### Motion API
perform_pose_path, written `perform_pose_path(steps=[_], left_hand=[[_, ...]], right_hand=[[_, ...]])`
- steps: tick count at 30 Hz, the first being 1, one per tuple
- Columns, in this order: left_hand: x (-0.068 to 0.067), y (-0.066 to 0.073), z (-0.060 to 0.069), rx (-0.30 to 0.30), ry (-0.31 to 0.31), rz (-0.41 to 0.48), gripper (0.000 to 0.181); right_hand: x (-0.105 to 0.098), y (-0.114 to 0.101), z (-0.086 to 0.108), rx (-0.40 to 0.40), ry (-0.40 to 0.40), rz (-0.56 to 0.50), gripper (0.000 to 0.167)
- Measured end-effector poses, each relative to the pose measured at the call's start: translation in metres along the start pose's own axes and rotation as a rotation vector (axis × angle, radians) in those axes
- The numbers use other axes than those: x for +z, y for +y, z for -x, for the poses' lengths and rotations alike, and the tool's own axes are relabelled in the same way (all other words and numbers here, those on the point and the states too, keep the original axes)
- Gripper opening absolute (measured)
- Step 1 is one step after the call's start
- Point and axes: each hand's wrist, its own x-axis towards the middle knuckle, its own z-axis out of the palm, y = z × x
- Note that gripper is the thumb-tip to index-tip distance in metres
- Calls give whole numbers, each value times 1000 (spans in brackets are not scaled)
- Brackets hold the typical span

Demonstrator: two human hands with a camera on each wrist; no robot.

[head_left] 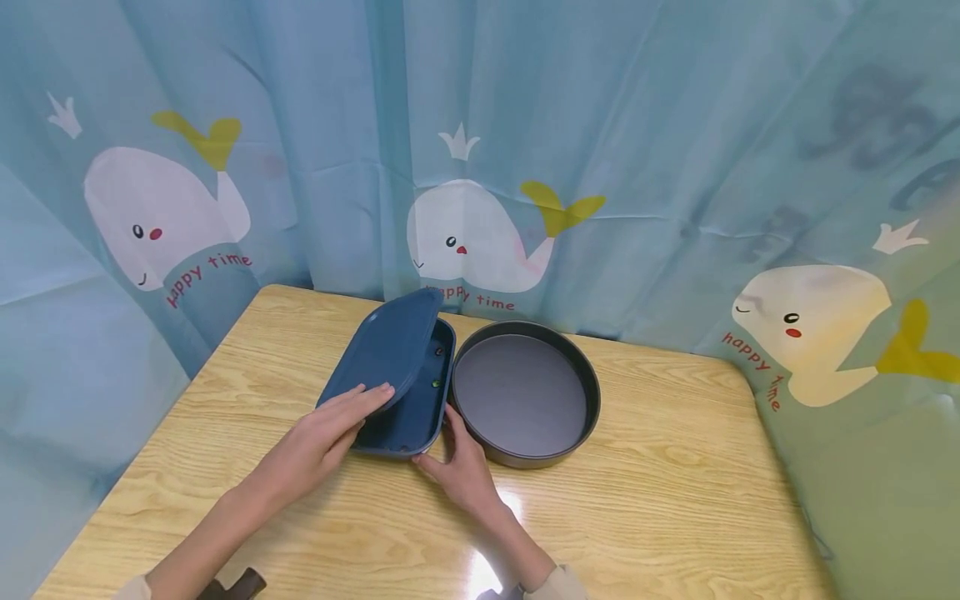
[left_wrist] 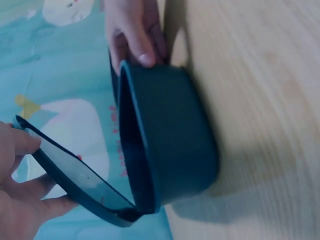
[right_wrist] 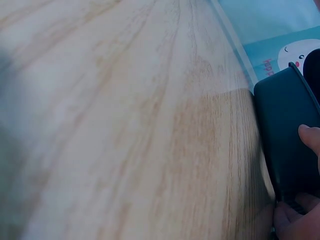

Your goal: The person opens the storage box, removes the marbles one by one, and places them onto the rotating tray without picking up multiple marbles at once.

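Note:
A dark blue rectangular box stands on the table, its lid lifted and tilted over its left part. My left hand holds the lid's near edge; the left wrist view shows the thumb and fingers of the left hand pinching the lid, whose far end touches the box rim. At the box's near right corner, my right hand grips the wall, thumb on the near side. A few small items, one green, show inside the box; the lid hides the rest.
A round dark pan stands right beside the box, close to my right hand. The wooden table extends to the right and toward me. Behind it hangs a blue curtain with whale prints. A dark object shows by my left forearm.

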Motion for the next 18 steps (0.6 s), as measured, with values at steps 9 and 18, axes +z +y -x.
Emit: perform_pose_path(steps=[9, 18], left_hand=[[-14, -2, 0, -116, 102, 83, 68], [-27, -2, 2, -272, 225, 232, 61]], right_hand=[[0, 0, 1, 14, 0, 16, 86], [0, -1, 1, 26, -9, 7, 87]])
